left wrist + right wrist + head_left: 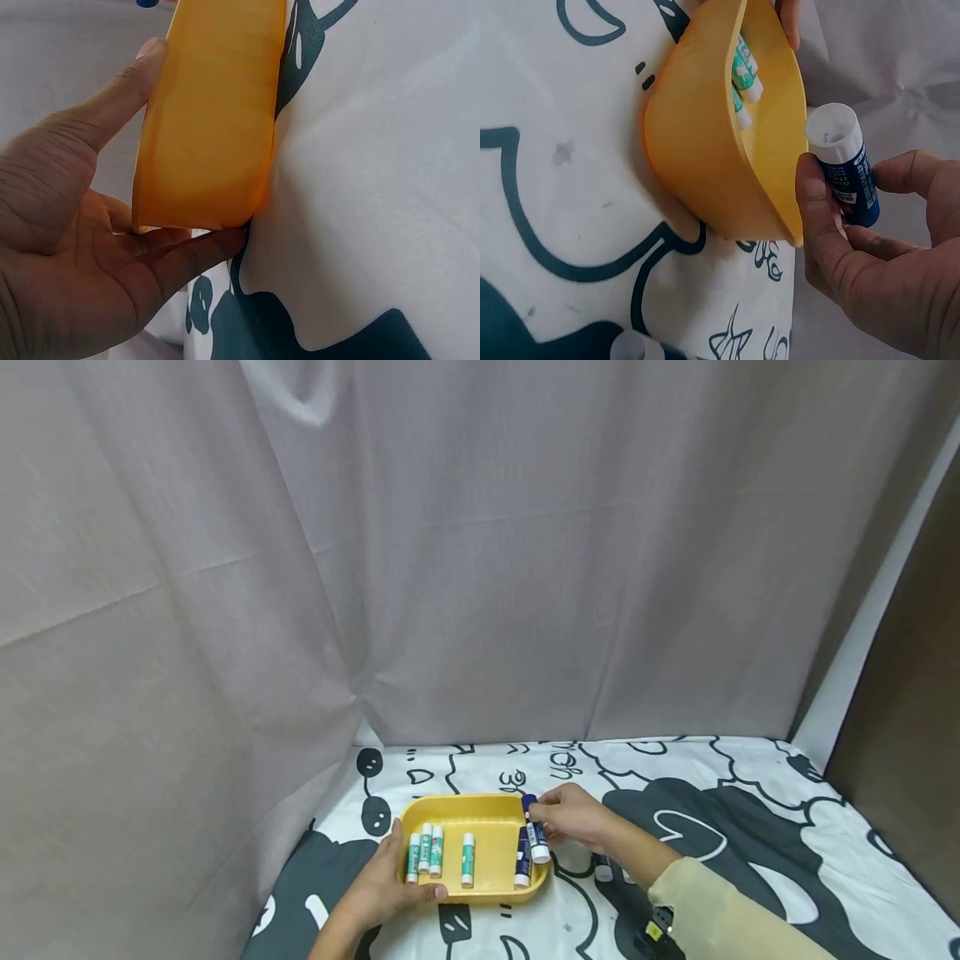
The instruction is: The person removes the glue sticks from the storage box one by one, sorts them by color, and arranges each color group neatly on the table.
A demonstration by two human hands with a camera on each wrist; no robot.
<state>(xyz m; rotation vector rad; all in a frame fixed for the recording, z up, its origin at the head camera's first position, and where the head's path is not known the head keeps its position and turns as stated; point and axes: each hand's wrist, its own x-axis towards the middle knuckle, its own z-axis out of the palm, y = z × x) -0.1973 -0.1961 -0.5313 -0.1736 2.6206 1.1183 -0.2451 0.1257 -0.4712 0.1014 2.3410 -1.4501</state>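
Observation:
A yellow tray [491,893] rests on the patterned cloth. My left hand [386,881] grips its left end, thumb at the near rim; in the left wrist view the left hand [82,225] has its fingers against the yellow wall [210,127]. Over the tray's right side, my right hand [572,814] pinches a dark blue glue stick [536,839] with a white end, tilted. That glue stick [847,169] shows between thumb and fingers in the right wrist view. Another blue glue stick [522,860] lies inside, below it. Several green-and-white sticks [437,852] lie toward the left and middle.
One more dark blue stick with a white end [603,868] lies on the cloth right of the tray, partly hidden by the right forearm. A grey curtain [487,610] hangs behind the cloth-covered surface [750,760]. A brown panel [907,693] stands at the right.

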